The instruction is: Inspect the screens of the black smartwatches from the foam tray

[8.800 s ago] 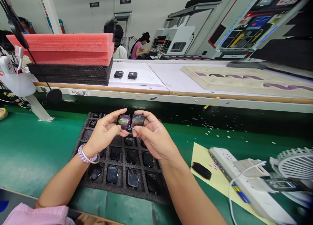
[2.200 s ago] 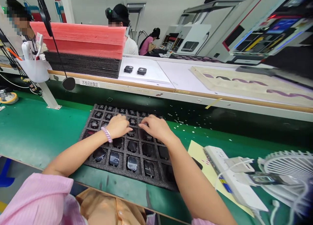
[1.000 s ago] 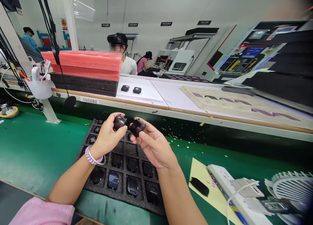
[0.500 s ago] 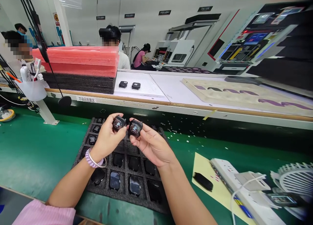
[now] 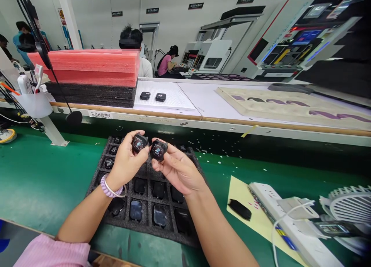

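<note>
The green tabletop (image 5: 43, 182) carries a black foam tray (image 5: 148, 216), its pockets holding dark, square-faced modules (image 5: 159, 215). Above the tray's far half are the person's two hands, the left hand (image 5: 130, 159) and the right hand (image 5: 181, 168), both lifted clear of the foam. The fingers of each are narrowed around one small device by its edges: the left device (image 5: 139, 143) and the right device (image 5: 158, 150), held just beside each other; whether they touch is hard to tell. Smallest of all, a bluish-white pattern glows on each device's screen (image 5: 158, 150), too small to read.

The step in hand appears to be viewing the two lit screens together. The next move probably calls for a steady edge grip, with the thumbs off the glass; should either device be lowered, it would need squaring to a pocket, and the hands hide some of the pockets beneath them.

About two seconds ago both hands are down among the pockets; now they are raised. One second ago the devices sit farther apart with dark screens; now they are closer together, and both screens are lit.
</note>
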A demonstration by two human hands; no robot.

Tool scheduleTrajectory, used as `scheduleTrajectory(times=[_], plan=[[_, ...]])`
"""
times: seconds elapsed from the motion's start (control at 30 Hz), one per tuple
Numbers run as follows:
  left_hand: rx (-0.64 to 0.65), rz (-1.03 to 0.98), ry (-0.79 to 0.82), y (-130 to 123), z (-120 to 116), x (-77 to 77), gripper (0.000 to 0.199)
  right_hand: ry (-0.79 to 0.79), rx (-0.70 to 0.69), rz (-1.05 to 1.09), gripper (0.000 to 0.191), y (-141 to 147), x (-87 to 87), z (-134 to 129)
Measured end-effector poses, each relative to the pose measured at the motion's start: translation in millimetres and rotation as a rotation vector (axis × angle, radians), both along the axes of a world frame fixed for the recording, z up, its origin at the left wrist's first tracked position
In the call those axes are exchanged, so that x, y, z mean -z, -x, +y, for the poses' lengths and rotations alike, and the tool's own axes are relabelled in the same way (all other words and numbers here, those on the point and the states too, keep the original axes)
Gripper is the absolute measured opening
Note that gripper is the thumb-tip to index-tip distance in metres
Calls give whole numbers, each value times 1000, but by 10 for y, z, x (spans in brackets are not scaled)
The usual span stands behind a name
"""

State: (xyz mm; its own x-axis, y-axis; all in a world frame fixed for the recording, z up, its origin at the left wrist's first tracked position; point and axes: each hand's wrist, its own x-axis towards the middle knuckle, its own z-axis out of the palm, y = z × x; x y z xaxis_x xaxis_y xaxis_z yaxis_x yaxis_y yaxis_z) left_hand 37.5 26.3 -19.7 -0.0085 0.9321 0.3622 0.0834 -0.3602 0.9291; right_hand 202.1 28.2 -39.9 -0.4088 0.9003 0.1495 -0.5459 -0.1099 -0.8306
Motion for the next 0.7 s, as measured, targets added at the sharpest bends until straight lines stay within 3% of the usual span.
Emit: scheduleTrajectory(times=[0.7], plan=[[30, -33, 33, -23, 3, 14, 42, -35, 57, -25, 50, 18, -12, -39]])
